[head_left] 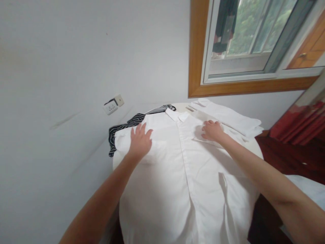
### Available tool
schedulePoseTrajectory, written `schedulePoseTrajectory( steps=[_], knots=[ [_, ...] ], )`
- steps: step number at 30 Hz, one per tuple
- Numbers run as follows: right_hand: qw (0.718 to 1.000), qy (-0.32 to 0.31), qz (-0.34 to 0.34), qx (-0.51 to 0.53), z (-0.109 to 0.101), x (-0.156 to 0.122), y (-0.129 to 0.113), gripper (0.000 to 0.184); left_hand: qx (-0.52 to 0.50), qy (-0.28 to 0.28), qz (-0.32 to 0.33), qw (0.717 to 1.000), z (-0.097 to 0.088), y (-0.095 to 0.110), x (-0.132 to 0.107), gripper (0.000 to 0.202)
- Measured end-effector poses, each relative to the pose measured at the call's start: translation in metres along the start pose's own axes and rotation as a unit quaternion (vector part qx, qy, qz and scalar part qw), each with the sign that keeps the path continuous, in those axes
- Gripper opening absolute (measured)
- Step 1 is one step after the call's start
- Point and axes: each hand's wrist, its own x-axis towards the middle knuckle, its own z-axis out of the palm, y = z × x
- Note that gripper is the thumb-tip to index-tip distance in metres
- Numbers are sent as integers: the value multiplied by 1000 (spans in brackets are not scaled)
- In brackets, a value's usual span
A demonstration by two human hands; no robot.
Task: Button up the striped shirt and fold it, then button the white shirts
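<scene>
A white button shirt (pixel 182 176) lies spread front-up over a small table, collar at the far end. My left hand (pixel 140 140) rests flat on its left chest area, fingers stretched out and slightly apart. My right hand (pixel 212 130) lies on the right shoulder area with fingers curled down onto a fold of the fabric; whether it pinches the cloth I cannot make out.
A folded white garment (pixel 228 117) lies at the far right of the table. A black-and-white striped garment (pixel 124 128) hangs off the far left edge. A wall socket (pixel 113 104) is on the wall; a wood-framed window (pixel 254 47) is above. Dark red furniture (pixel 291 149) stands at right.
</scene>
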Motion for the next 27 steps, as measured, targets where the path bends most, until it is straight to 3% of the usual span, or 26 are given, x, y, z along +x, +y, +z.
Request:
schedulePoseTrajectory(
  steps=[4, 8, 11, 15, 20, 23, 25, 27],
  knots=[
    [997, 50, -34, 50, 6, 27, -28, 37, -47, 23, 109, 993, 22, 56, 31, 42],
    [985, 16, -121, 124, 33, 44, -50, 50, -78, -21, 139, 987, 51, 87, 61, 48],
    [982, -18, -106, 155, 52, 41, -58, 57, -87, -55, 120, 987, 69, 91, 71, 50],
    [977, -23, -128, 169, 57, 17, -59, 60, -80, -35, 101, 991, 79, 87, 75, 48],
    [970, -2, -162, 182, 51, -39, -66, 59, -135, 13, 113, 984, 81, 87, 91, 43],
    [968, 11, -170, 186, 43, -71, -72, 58, -193, 13, 95, 977, 88, 87, 100, 39],
    [967, 13, -174, 183, 34, -78, -73, 56, -243, 9, 56, 968, 97, 84, 101, 37],
    [970, 0, -170, 176, 21, -68, -73, 48, -284, 13, 27, 958, 108, 81, 98, 33]
  ],
)
